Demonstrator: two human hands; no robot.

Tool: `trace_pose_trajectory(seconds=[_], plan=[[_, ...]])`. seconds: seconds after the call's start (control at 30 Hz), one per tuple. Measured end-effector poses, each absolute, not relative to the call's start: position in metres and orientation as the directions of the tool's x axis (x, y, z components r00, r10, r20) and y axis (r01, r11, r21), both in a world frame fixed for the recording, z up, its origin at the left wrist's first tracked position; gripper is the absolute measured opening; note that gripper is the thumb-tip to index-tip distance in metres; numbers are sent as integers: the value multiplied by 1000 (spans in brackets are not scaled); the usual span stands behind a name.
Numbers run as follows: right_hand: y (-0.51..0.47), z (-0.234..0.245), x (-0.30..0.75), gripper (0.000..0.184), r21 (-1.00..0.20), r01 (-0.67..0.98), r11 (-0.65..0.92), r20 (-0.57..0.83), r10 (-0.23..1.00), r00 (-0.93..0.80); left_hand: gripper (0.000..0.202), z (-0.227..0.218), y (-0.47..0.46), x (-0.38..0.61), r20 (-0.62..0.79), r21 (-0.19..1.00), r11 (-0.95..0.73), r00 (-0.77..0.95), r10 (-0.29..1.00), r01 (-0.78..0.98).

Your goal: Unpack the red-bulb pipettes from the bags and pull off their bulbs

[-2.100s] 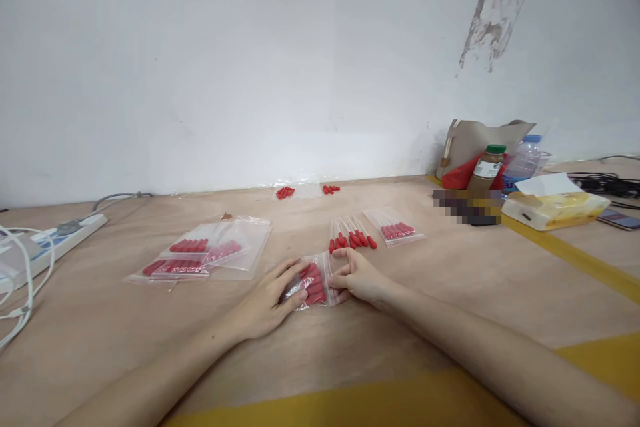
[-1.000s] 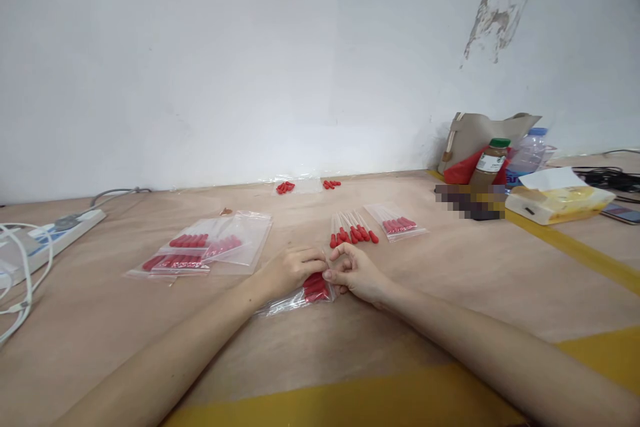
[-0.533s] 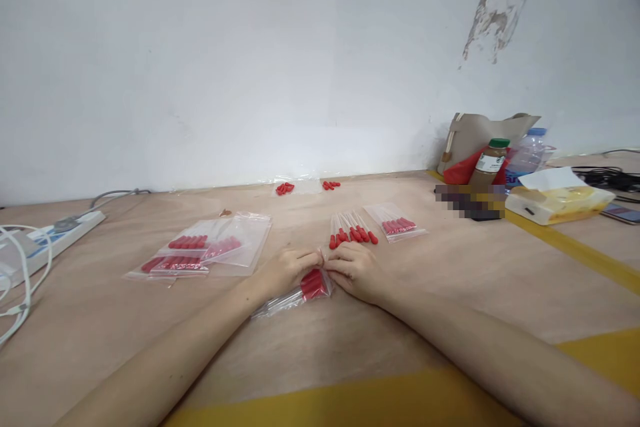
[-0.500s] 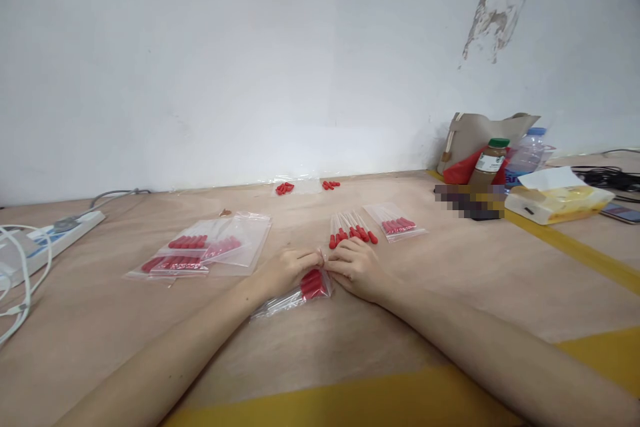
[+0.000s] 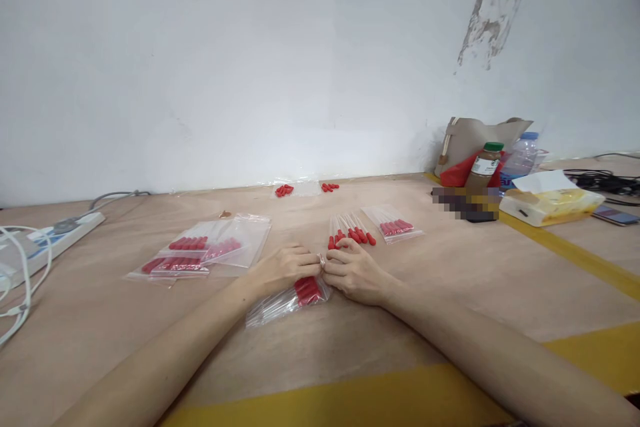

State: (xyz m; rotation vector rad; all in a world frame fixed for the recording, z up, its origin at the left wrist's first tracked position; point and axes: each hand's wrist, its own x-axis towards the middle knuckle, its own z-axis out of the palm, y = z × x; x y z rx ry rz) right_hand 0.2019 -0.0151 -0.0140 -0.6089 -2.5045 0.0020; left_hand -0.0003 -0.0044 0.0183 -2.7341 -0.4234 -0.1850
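Clear plastic bag of red-bulbed droppers: left hand now joins right hand pinching edge, likely steadying it.

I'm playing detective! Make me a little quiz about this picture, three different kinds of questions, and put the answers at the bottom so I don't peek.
1. True or false? The left hand and the right hand are both touching the same clear bag.

2. Pick one. What colour are the thick ends of the loose sticks?
A) blue
B) red
C) green

3. Fill in the gap. The white power strip lies on the person's ____ side.

Key:
1. True: the fingers of both are at its edge.
2. B, red.
3. left.
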Motion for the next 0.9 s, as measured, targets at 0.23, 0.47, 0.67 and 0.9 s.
trace_pose_trajectory(seconds=[0.23, 0.47, 0.67, 0.9], plan=[[-20, -14, 209, 14, -57, 449, 892, 460, 423, -781, 27, 39, -3, -16, 295, -292, -849, 886, 359, 441], [-22, -14, 201, 23, -620, 401, 674, 378, 705, -600, 26, 32, -19, -12, 267, 143, -824, 780, 566, 548], [-21, -16, 192, 12, -600, 422, 680, 397, 711, -580, 65, 16, -49, -31, 222, 377, -711, 688, 691, 593], [-23, -14, 188, 16, -531, 509, 678, 365, 725, -584, 65, -4, -54, -32, 262, 512, -644, 611, 747, 568]])
